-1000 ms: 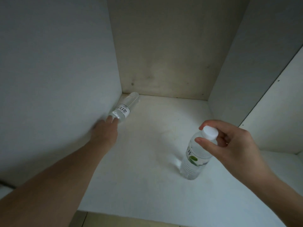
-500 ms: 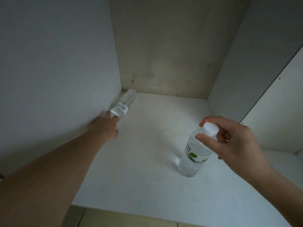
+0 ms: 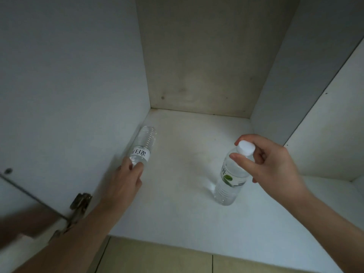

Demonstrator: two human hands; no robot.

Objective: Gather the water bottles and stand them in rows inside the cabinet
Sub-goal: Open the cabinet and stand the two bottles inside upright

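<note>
Inside the cabinet [image 3: 197,56], the left hand [image 3: 126,178] grips the neck end of a clear water bottle [image 3: 142,146] that lies on its side along the left wall, base pointing toward the back corner; the fingers curl over its shoulder just below the white label, and the cap is hidden under the hand. A second ago this hand was deeper in the cabinet and the bottle lay closer to the back corner; both have since come nearer the front, and a metal hinge [image 3: 78,205] with part of the open door [image 3: 17,205] has come into view at lower left. The right hand [image 3: 273,164] pinches the white cap [image 3: 245,147] of a second bottle [image 3: 229,180], thumb on the near side and index finger arched over the far side, the other fingers loosely curled. This bottle, with a green leaf on its label, stands on its base on the white cabinet floor [image 3: 187,194], leaning slightly toward the right hand, well apart from the lying one. Compared with a second ago it stands in much the same place on the right half of the floor, the grip unchanged. A tan tiled floor [image 3: 157,259] shows below the front edge
</note>
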